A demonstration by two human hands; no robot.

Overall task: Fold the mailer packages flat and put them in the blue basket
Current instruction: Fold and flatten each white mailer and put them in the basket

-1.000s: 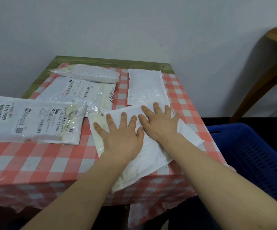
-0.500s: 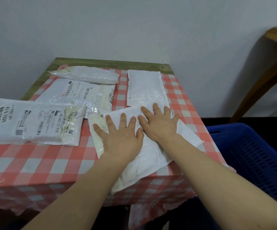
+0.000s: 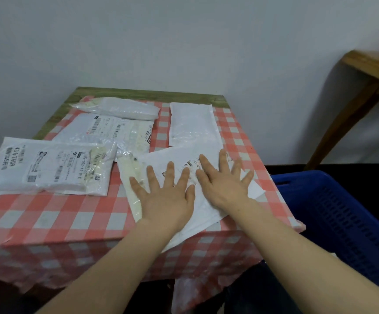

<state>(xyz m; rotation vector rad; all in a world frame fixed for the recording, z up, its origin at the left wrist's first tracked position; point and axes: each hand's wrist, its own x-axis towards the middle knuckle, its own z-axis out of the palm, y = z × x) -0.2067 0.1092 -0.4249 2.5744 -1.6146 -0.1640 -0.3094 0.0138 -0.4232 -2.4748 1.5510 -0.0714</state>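
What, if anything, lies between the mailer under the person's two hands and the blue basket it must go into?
Nothing visible. The mailer lies pressed under the left hand and right hand near the table's right edge, and the blue basket sits beside that edge, lower down. Only bare checked tablecloth separates them.

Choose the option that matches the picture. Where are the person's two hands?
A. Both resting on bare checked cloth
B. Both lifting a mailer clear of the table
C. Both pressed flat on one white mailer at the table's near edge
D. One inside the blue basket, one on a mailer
C: the left hand and the right hand lie with fingers spread and flat on the same white mailer, which overhangs the near edge of the table.
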